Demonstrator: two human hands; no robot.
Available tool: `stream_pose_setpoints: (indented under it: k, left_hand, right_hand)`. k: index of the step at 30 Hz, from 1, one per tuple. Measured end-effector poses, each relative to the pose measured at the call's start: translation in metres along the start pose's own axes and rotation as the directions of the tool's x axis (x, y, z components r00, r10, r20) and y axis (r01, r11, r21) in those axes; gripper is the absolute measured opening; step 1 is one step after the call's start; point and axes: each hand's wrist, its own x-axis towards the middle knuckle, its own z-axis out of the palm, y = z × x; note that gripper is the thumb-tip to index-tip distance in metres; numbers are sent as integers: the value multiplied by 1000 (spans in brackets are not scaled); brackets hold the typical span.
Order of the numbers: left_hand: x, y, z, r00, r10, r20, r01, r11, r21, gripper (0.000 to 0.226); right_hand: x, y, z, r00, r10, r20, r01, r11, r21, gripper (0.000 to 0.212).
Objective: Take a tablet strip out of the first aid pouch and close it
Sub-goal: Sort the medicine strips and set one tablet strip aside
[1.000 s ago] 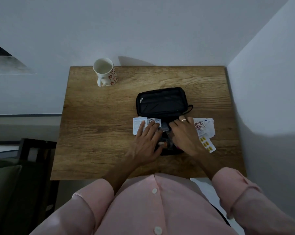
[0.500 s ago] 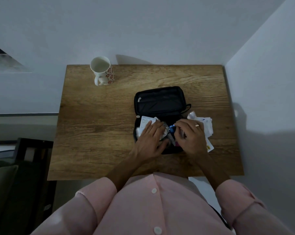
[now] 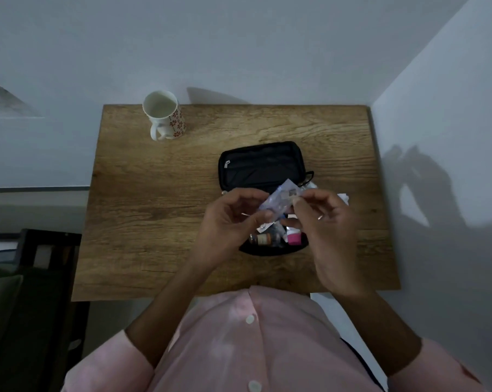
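head view, looking down at a wooden table (image 3: 154,210) pushed into a corner of two walls. both hands are lifted above the open black first aid pouch (image 3: 260,166), holding a pale crinkled tablet strip (image 3: 280,200) between them. left hand (image 3: 228,222) is curled, fingers pinching the strip's lower left end; right hand (image 3: 324,219), with a ring on it, is also curled, thumb and forefinger pinched on the upper right end. the strip hangs clear of the pouch, tilted up to the right, probably held up like that to check it is the right one, though any print on it is too blurred to read.

pouch lies flat, unzipped, with the lid half folded away toward the wall and the near half packed with stuff: a small brown bottle (image 3: 263,239), a pink item (image 3: 293,238), and some foil or packet bits that cannot be made out. white paper packets (image 3: 343,197) poke out on the table behind the right hand, just beside the pouch. floral mug (image 3: 164,114) stands upright at the far left corner, well apart, not in the way.

judgement: strip looks to be out, closing not yet done. the loose contents heaped in the near half and the packets beside it may snag the zip, so they likely need tucking in first. dark chair (image 3: 41,267) at the left, clear of the work.
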Motion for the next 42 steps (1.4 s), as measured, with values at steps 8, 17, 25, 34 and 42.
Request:
stream_pose_setpoints:
  k: [8,17,25,34,42]
  left_hand:
    - [-5,22,0,987,-44,-154,23,990,-138,22]
    - [-7,33,-4,986,-18,-167,-1,994,-113,21]
    - [-9,37,-7,983,-166,78,161,985,60,37]
    - [-19,56,5,988,-35,-153,5,981,-193,23]
    - [-29,61,9,979,49,-199,-117,930,-349,11]
  right_hand:
    - [-7,-23,-5,988,76,138,-104,972,212,33]
    - [-8,-25,-6,983,92,160,-131,957,259,28]
    - [-3,-34,-4,977,-137,165,151,986,-72,11]
    - [-6,-46,-7,946,-153,284,179,981,-68,17]
    - [-13,-57,-6,958,-225,176,237,970,-48,16]
